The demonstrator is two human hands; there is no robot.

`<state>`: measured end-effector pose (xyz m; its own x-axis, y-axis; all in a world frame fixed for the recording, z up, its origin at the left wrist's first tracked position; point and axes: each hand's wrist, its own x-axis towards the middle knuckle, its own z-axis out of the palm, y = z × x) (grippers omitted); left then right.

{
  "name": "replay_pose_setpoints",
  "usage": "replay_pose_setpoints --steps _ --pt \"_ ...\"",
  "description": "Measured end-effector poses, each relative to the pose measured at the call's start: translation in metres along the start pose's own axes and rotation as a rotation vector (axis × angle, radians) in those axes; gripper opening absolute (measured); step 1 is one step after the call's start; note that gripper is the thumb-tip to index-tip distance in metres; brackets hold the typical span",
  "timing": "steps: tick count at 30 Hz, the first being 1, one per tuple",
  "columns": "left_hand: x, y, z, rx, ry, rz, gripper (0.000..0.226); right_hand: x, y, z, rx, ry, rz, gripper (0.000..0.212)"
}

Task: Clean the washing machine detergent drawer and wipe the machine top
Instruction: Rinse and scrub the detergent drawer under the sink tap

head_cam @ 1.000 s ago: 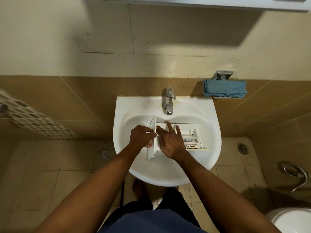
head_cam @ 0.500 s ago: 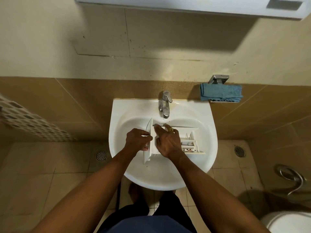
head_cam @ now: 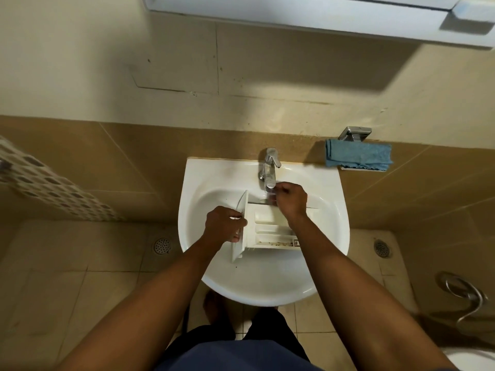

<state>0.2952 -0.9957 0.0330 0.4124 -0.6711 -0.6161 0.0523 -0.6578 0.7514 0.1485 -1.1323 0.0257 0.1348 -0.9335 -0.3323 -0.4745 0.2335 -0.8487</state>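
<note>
Detergent drawer [head_cam: 267, 231], white moulded plastic, is lying across the white ceramic sink [head_cam: 332, 236] under the chrome tap [head_cam: 269, 170]. Left hand [head_cam: 223, 227] is gripping its front panel; right hand [head_cam: 290, 200] is hovering clenched by the spout, contents unclear. A wet one-handed grip is risking a slip and cracked plastic.

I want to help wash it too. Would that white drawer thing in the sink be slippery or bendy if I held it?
Probably stiff: the detergent drawer keeps its boxy shape with only the left hand gripping its front panel. Likely slippery, since it sits under the faucet. It looks light, thin-walled plastic.
</note>
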Motion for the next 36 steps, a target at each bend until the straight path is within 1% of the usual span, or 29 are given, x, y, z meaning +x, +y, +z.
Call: replay_pose_setpoints --steps 2,3,5,7,8,10,11,13,15,17,19,22,23,24,25,27,29,31,32,33,35,36 --pt "0.0 0.001 0.0 0.003 0.003 -0.008 0.024 0.005 -0.01 0.011 0.394 -0.099 0.264 0.021" --pt "0.0 0.001 0.0 0.006 0.004 -0.01 0.025 0.007 -0.011 0.013 0.549 -0.143 0.351 0.024" --pt "0.0 0.0 0.0 0.003 0.007 -0.013 0.027 0.011 -0.009 0.009 0.806 -0.198 0.448 0.039" --pt "0.001 0.0 0.001 0.004 0.008 -0.012 0.027 0.017 -0.003 0.008 1.002 -0.214 0.492 0.056" --pt "0.001 -0.001 0.0 0.004 0.008 -0.012 0.027 0.022 -0.001 0.007 1.054 -0.207 0.516 0.061" --pt "0.002 -0.001 0.0 -0.001 0.003 -0.018 0.027 0.028 -0.003 0.006 1.09 -0.225 0.533 0.06" --pt "0.004 -0.001 -0.001 0.0 0.001 -0.022 0.027 0.028 -0.004 0.006 1.064 -0.241 0.528 0.057" --pt "0.005 -0.002 -0.001 0.003 -0.004 -0.022 0.026 0.023 -0.005 0.004 0.922 -0.282 0.498 0.047" --pt "0.004 -0.003 -0.001 -0.006 -0.003 -0.014 0.026 0.009 -0.005 0.006 0.661 -0.334 0.465 0.041" --pt "0.004 -0.003 -0.002 -0.021 0.005 -0.01 0.025 -0.015 -0.003 0.011 0.441 -0.336 0.38 0.034" --pt "0.004 -0.003 -0.001 -0.029 0.006 -0.009 0.025 -0.05 0.004 0.015 0.334 -0.323 0.284 0.027" --pt "0.005 -0.005 -0.002 -0.022 -0.007 0.0 0.028 -0.107 0.019 0.009 0.185 -0.417 0.165 0.032" --pt "0.005 -0.005 -0.002 -0.017 -0.008 0.005 0.028 -0.122 0.021 0.004 0.151 -0.451 0.144 0.034" --pt "0.005 -0.005 -0.003 -0.014 -0.008 0.007 0.029 -0.128 0.021 -0.002 0.147 -0.465 0.168 0.035" --pt "0.005 -0.005 -0.003 -0.013 -0.01 0.006 0.03 -0.129 0.02 -0.007 0.195 -0.46 0.225 0.035" --pt "0.005 -0.005 -0.004 -0.015 -0.018 0.004 0.03 -0.115 0.015 -0.01 0.278 -0.389 0.293 0.033" --pt "0.004 -0.004 -0.004 -0.008 -0.023 0.004 0.028 -0.095 0.012 -0.004 0.31 -0.319 0.271 0.035" --pt "0.004 -0.003 -0.004 -0.006 -0.019 0.004 0.027 -0.086 0.012 0.006 0.319 -0.309 0.261 0.032" --pt "0.003 -0.003 -0.004 -0.005 -0.017 0.005 0.026 -0.088 0.013 0.011 0.28 -0.314 0.228 0.032" --pt "0.003 -0.003 -0.003 -0.005 -0.016 0.007 0.026 -0.094 0.017 0.012 0.207 -0.329 0.15 0.035" --pt "0.003 -0.003 -0.002 -0.014 -0.014 0.007 0.027 -0.118 0.028 0.01 0.031 -0.387 -0.068 0.043" --pt "0.003 -0.004 -0.002 -0.018 -0.014 0.007 0.027 -0.131 0.035 0.007 -0.047 -0.414 -0.143 0.044"
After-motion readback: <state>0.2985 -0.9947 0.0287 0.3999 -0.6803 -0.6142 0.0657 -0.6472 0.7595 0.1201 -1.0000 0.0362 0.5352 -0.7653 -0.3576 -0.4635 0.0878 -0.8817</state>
